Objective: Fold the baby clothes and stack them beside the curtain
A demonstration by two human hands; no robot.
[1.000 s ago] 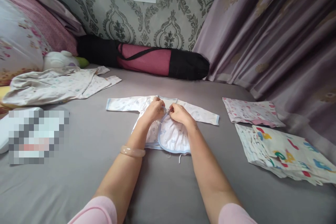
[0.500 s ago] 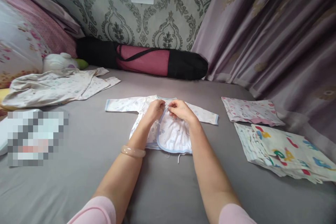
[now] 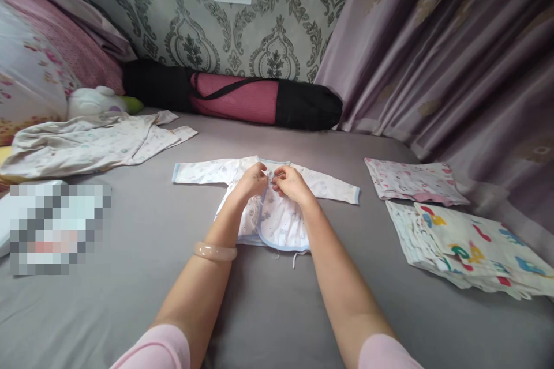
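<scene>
A small white baby shirt (image 3: 283, 228) with pale prints and light blue edging lies front up on the bed, both sleeves spread sideways. My left hand (image 3: 252, 180), its wrist in a pale bangle, is pinched at the upper front, near the edge of the overlapping flap. Close beside it, my right hand (image 3: 293, 183) pinches with thumb and forefinger at the same spot. A thin white tie string seems to run between the fingertips, mostly hidden by them. Another loose white string (image 3: 295, 260) hangs out below the hem.
Folded cloths with colourful prints (image 3: 485, 248) and a folded pink-patterned garment (image 3: 411, 180) lie at right. At left are a spread pale garment (image 3: 86, 141) and a blurred-out package (image 3: 64, 230). A long black and pink bag (image 3: 234, 98) lies along the wall.
Both hands stay at the shirt's upper front. My right hand has shifted slightly left and down, its fingers nearer the flap's edge. The shirt lies as before.
</scene>
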